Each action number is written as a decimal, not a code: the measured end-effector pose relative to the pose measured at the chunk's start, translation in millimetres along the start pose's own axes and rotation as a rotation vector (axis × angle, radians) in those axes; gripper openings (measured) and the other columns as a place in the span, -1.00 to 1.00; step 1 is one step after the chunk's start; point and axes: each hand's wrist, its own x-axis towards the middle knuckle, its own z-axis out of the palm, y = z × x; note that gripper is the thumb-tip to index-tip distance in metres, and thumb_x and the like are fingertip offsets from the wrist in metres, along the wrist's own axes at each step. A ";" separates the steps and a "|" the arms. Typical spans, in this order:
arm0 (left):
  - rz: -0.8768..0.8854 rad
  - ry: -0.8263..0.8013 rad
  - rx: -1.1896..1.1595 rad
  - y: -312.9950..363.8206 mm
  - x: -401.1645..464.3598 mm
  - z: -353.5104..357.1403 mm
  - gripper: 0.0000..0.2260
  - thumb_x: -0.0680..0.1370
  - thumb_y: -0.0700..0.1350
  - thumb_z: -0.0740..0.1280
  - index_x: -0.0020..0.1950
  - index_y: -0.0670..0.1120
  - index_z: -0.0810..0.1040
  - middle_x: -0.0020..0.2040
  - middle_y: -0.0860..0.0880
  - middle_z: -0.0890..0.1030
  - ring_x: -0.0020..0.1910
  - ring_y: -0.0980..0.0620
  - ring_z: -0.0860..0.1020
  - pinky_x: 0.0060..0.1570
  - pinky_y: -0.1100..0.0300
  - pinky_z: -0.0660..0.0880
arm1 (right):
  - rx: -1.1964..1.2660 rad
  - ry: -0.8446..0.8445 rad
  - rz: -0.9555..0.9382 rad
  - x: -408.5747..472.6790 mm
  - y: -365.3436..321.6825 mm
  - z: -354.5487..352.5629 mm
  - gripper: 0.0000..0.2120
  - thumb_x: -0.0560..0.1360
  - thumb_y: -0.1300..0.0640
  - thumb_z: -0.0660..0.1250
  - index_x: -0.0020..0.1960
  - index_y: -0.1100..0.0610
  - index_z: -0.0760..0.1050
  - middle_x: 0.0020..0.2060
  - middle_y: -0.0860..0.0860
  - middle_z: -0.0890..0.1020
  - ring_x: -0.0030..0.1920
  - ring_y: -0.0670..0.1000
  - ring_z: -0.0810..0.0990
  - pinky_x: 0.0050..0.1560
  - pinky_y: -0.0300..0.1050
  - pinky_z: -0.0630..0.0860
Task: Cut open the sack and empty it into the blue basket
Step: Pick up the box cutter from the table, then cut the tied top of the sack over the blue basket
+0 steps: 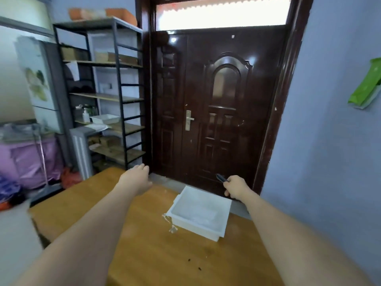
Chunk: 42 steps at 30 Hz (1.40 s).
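While no sack and no blue basket show anywhere in view, the task's things cannot be placed; they lie outside the frame or are hidden. Only tool present: a small dark cutter (221, 177), its tip poking up past the knuckles of the right hand (235, 186). Right hand clenched around it, raised above the far edge of the table (144, 254), close to the dark door (216, 104).

Left hand (136, 178) released, fingers loosely spread, holding nothing, reaching forward over the table's far left corner.

Between the two hands and a little nearer the wearer: a white tray (198, 228) on the table. Looks empty apart from a pale sheen on its floor; cannot tell if that is film or glare. Just beside the tray, on the left hand's side, a few pale scraps (170, 223). Nearer the wearer, two tiny dark specks on the wood; too small to identify.

Beyond the left hand: a black metal shelf rack (99, 89) with boxes and another white tray. Far out past the right hand, a green bag (367, 87) hangs on the blue wall.

Progress, as judged: cutter in hand, but sack not located, nothing cut, nothing emptied. Whole task appears still ahead.

Writing: none legible. Frame is soft; no brand or label can be read.
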 end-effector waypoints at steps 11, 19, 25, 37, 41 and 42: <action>-0.270 -0.105 0.085 -59.7 -129.2 4.9 -0.39 0.56 0.05 0.18 0.52 -0.14 0.04 0.56 -0.09 0.10 0.52 -0.05 0.12 0.45 0.05 0.23 | -0.107 -0.330 -0.148 -66.1 -18.0 105.2 -0.85 0.57 0.23 0.07 -0.06 0.20 0.41 -0.39 0.06 0.58 -0.48 -0.03 0.46 -0.44 -0.22 0.32; -0.472 -0.176 0.039 -143.7 -209.0 25.3 -0.46 0.53 -0.01 0.21 0.47 -0.15 0.19 0.49 -0.13 0.26 0.44 -0.12 0.28 0.38 0.00 0.30 | -0.227 -0.514 -0.258 -109.8 -60.8 191.6 -0.82 0.60 0.19 0.07 -0.02 0.25 0.41 -0.35 0.07 0.56 -0.43 0.00 0.49 -0.24 -0.13 0.48; -0.519 -0.204 0.046 -223.0 -224.3 48.2 -0.47 0.55 0.01 0.20 0.47 -0.14 0.18 0.49 -0.12 0.26 0.45 -0.09 0.27 0.40 0.02 0.29 | -0.276 -0.587 -0.295 -130.7 -117.0 272.8 -0.73 0.63 0.17 0.07 0.18 0.33 0.40 -0.33 0.09 0.51 -0.39 0.00 0.45 -0.34 -0.15 0.41; -0.544 -0.419 -0.078 -415.5 -222.9 159.1 -0.52 0.58 0.03 0.12 0.45 -0.15 0.20 0.47 -0.09 0.29 0.43 -0.05 0.28 0.35 0.06 0.29 | -0.273 -0.626 -0.101 -154.5 -144.1 474.9 -0.71 0.63 0.06 0.07 -0.21 0.15 0.38 -0.32 0.07 0.51 -0.37 0.05 0.44 -0.28 -0.10 0.38; -0.435 -0.503 -0.173 -416.4 -207.7 223.8 -0.55 0.55 0.01 0.16 0.39 -0.16 0.29 0.40 -0.10 0.35 0.35 -0.08 0.36 0.31 0.00 0.37 | -0.275 -0.667 -0.003 -156.4 -109.6 512.7 -0.75 0.61 0.04 0.09 -0.13 0.14 0.41 -0.21 0.12 0.56 -0.31 0.08 0.48 -0.23 -0.07 0.40; -0.413 -0.528 -0.187 -412.6 -203.7 239.9 -0.55 0.56 0.01 0.15 0.40 -0.17 0.27 0.42 -0.10 0.33 0.38 -0.08 0.34 0.31 0.01 0.36 | -0.270 -0.671 0.016 -155.1 -102.2 519.4 -0.76 0.61 0.05 0.09 -0.11 0.16 0.42 -0.22 0.11 0.56 -0.33 0.05 0.47 -0.23 -0.08 0.39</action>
